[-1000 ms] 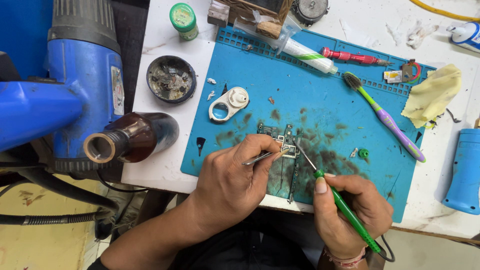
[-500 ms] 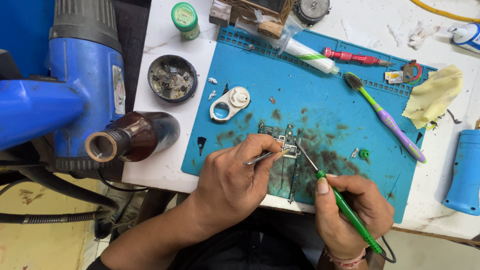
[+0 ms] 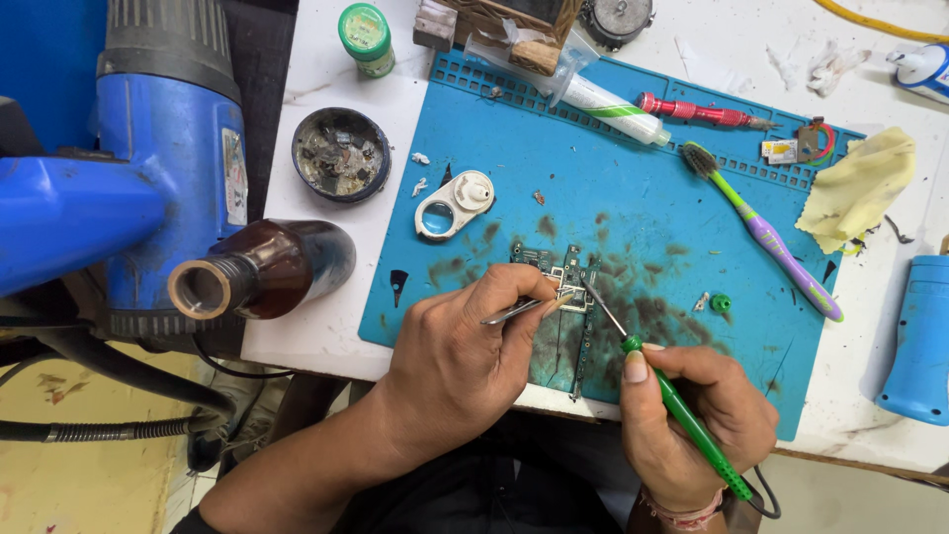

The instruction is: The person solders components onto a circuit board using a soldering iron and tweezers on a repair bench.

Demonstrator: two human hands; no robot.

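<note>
Blue mat [image 3: 613,148] lay under both hands. Left hand [image 3: 465,361] pinched metal tweezers [image 3: 519,310], tips on the small circuit board [image 3: 565,282] just beyond its fingertips. Right hand [image 3: 697,420] gripped a green-handled soldering iron [image 3: 682,410] — its tip touched the same board, up-left of that hand

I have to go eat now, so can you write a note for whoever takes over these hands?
Left hand: pinching metal tweezers, tips on the small circuit board.
Right hand: gripping the green-handled iron, tip at the same spot on the board.
Board lies on the stained blue mat.
Done: both tools are in place.
Left: cannot tell if the joint is finished.
</note>
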